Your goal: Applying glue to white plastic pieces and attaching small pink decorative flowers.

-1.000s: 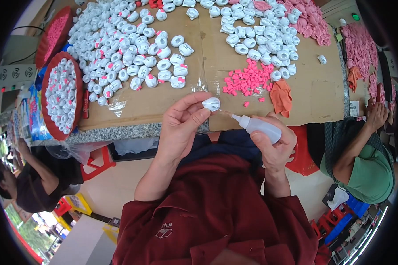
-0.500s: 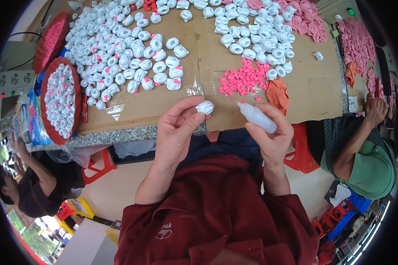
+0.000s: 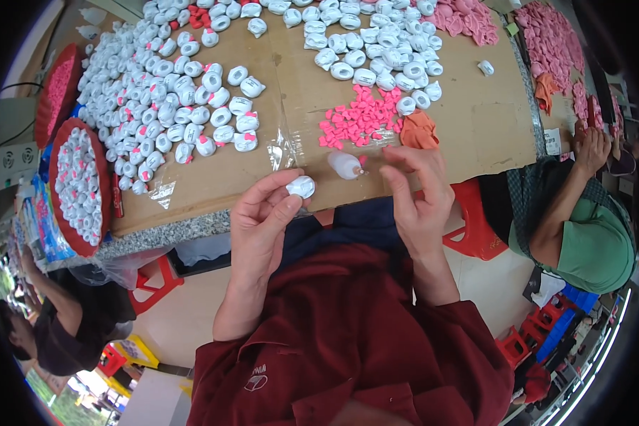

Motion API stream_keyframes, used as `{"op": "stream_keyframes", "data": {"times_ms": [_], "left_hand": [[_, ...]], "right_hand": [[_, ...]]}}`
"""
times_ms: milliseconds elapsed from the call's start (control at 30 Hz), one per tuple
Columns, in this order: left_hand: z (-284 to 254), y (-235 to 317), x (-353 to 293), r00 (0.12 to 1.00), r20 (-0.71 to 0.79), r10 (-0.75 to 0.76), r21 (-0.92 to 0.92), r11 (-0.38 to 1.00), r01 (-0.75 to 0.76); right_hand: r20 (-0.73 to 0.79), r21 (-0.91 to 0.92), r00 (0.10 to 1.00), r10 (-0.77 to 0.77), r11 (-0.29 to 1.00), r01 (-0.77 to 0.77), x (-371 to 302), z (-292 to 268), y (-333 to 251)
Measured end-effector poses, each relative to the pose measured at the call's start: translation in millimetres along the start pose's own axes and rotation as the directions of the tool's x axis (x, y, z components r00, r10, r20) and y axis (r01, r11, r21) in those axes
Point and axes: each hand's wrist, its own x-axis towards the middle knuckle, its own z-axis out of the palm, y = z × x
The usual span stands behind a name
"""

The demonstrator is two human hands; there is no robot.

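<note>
At the left, a scalloped red dish (image 3: 105,206) holds small white pieces, beside loose rounded white pieces with openings (image 3: 184,96). The left hand (image 3: 266,216) pinches one rounded white piece (image 3: 302,187) between thumb and fingers above the tabletop's (image 3: 490,128) near edge. Right of it are small bright-pink pieces (image 3: 358,121) and, nearer, a translucent white squeeze bottle (image 3: 342,163), nozzle toward the right hand (image 3: 422,195). That hand is partly spread, apparently holding nothing. The step in hand seems to be steadying the piece, bottle aside; taking up a pink piece would call for a narrow fingertip pinch.
</note>
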Motion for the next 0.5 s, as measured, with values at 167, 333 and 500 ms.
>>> {"op": "stream_keyframes", "data": {"times_ms": [167,333,500], "left_hand": [[3,-4,-3,0.997,0.057,-0.043,-0.006,0.999,0.043],[3,-10,-1,0.992,0.118,-0.048,-0.018,0.999,0.051],[6,-12,-3,0.988,0.155,-0.002,0.036,0.999,-0.003]], "right_hand": [[0.12,-0.218,0.979,-0.162,0.958,0.185,11,0,11],[0.241,-0.237,0.952,-0.191,0.939,0.248,19,0,13],[0.139,-0.035,0.981,-0.137,0.989,0.143,2,-5,0]]}}
